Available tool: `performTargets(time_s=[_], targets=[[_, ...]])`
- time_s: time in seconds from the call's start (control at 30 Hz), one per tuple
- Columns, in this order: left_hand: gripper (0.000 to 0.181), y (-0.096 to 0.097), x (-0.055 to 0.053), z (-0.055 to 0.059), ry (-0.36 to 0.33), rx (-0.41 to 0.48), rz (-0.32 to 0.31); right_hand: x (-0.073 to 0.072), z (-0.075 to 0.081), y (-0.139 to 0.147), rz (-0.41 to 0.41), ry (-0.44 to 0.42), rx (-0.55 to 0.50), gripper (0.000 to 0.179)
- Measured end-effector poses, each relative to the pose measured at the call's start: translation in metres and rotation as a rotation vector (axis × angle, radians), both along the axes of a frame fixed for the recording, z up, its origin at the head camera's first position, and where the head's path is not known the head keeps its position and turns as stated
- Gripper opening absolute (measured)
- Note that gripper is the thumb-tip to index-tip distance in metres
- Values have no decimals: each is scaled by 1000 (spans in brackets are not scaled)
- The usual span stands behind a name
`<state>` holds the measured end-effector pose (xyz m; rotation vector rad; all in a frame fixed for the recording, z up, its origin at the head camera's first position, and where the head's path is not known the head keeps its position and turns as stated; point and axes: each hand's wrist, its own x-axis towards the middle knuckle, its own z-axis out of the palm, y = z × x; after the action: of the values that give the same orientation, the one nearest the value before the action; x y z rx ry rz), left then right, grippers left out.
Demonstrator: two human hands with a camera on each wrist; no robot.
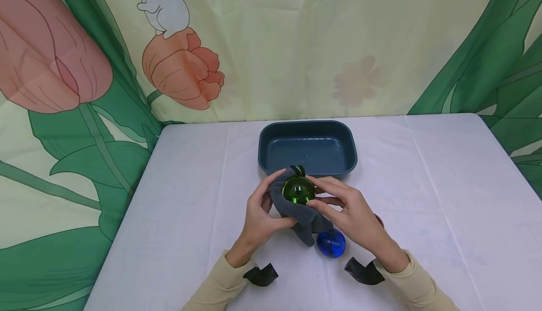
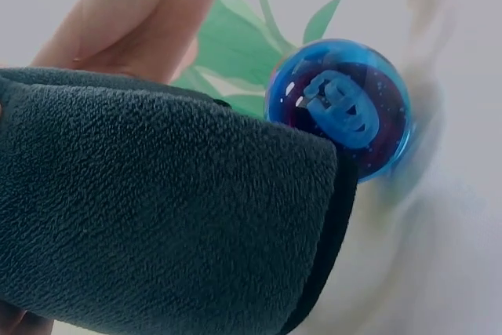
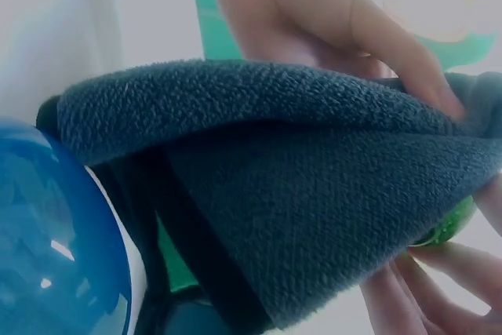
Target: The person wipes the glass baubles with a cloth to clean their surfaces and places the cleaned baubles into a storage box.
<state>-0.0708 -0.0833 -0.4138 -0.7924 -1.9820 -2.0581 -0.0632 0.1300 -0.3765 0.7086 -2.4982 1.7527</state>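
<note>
A grey cloth (image 1: 302,214) drapes around a clear green ball (image 1: 298,189) above the table. With thumb and fingers my left hand (image 1: 261,218) grips the cloth against the ball's left side. My right hand (image 1: 349,211) pinches the bare right side of the ball between thumb and fingers. In the right wrist view most of the green ball (image 3: 453,223) is hidden behind the cloth (image 3: 314,202). A transparent blue ball (image 1: 331,243) sits on the table just below the hanging cloth; the left wrist view shows a pale shape inside this blue ball (image 2: 341,107).
A dark blue rectangular basin (image 1: 307,123) stands just beyond the hands. Part of a reddish object (image 1: 379,220) peeks out behind the right wrist, mostly hidden. A white cloth covers the table (image 1: 190,198), and a printed curtain (image 1: 288,57) hangs at its far edge.
</note>
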Motion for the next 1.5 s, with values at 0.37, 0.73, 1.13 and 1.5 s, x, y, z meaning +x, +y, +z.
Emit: performTargets(time_s=[0.37,0.73,1.13,1.5], targets=[[87,-1,1,3,29,-54,21,2,3,-1,-5,-36,15,46],[86,-6,-3,3,52,1,32,-2,6,5,40,385,71,65],[84,-3,0,6,9,34,-16,-2,-1,2,48,482,101,77],[87,-2,2,8,-34,11,-26,-2,-3,1,16,374,91,71]])
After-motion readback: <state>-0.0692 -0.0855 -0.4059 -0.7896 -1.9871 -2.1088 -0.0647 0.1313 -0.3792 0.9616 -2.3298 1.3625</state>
